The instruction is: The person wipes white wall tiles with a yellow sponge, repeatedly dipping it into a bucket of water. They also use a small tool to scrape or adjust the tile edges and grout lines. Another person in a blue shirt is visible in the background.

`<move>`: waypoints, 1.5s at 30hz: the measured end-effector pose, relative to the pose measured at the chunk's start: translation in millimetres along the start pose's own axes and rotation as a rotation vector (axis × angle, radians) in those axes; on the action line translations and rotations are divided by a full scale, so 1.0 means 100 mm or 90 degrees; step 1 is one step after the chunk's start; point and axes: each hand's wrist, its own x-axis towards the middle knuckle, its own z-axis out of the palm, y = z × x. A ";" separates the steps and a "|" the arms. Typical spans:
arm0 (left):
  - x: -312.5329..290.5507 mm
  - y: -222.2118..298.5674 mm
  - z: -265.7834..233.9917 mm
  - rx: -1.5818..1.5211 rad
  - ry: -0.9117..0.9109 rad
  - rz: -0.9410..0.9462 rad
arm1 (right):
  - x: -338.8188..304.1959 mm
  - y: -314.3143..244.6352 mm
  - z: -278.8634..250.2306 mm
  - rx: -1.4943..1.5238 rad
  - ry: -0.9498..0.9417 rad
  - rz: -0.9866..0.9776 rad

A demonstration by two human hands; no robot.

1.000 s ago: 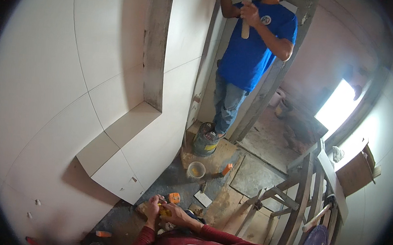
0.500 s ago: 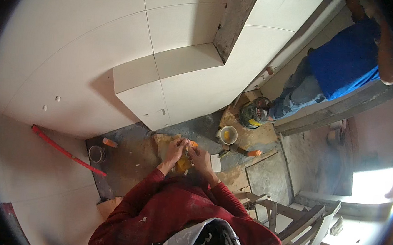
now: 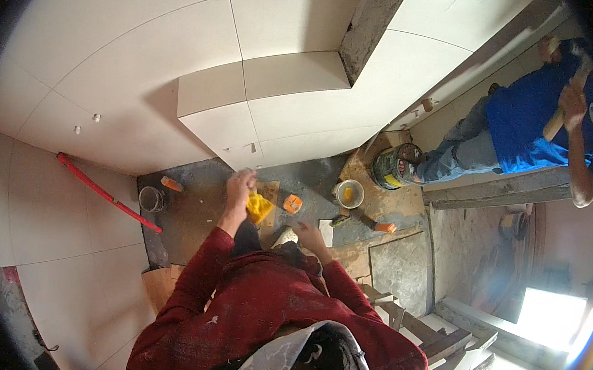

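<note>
My left hand (image 3: 240, 189) is raised in front of the white tiled ledge. Its fingers are closed on a crumpled yellow bag or cloth (image 3: 259, 210), which hangs at the hand's right side. My right hand (image 3: 312, 239) is apart from it, lower and to the right, near my knees. Its fingers look drawn together and are somewhat blurred; anything between them is too small to make out. On the floor between and beyond the two hands lies a small orange block-like thing (image 3: 292, 203).
A pale bucket (image 3: 348, 193) and a dark bucket (image 3: 395, 166) stand to the right. A red hose (image 3: 107, 192) and clear tub (image 3: 151, 199) are at left. Wooden frame (image 3: 430, 332) stands lower right. A co-worker in blue (image 3: 534, 126) grips a hammer (image 3: 555, 124).
My hands, together before, are apart: the left moved up and left with the yellow thing, the right stayed lower right. The orange block-like thing now shows plainly. The co-worker's arm came down with the hammer.
</note>
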 end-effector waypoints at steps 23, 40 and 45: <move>1.18 0.63 1.26 0.045 -0.016 0.169 | 3.82 -2.28 -2.86 -0.643 0.124 -0.364; 1.35 0.45 1.44 0.081 0.049 0.143 | 4.13 -2.31 -2.90 -0.738 -0.017 -0.345; 1.34 0.48 1.47 0.063 0.052 0.185 | 4.15 -2.31 -2.88 -0.831 -0.042 -0.383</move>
